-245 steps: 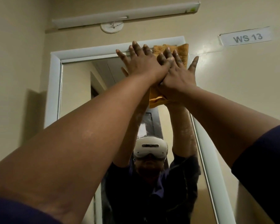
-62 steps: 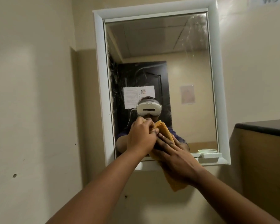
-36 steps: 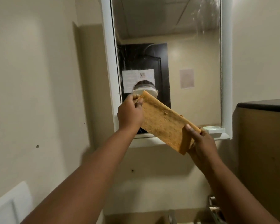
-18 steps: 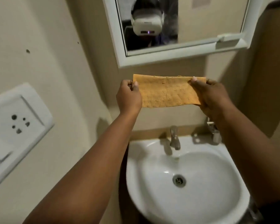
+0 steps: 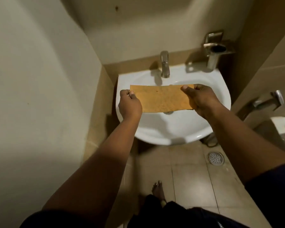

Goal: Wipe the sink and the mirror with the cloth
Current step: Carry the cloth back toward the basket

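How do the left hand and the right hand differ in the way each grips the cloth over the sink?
The left hand is curled into a fist pinching the cloth's left end, while the right hand lies flatter, with its thumb on top of the right end. The left hand sits over the sink's left rim; the right hand is further over the basin. Both hold the cloth stretched flat above the sink.

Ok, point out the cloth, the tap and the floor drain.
cloth [image 5: 161, 100], head view, middle of its orange face.
tap [image 5: 164, 65], head view, on its metal body.
floor drain [image 5: 215, 158], head view, centre of the round grate.
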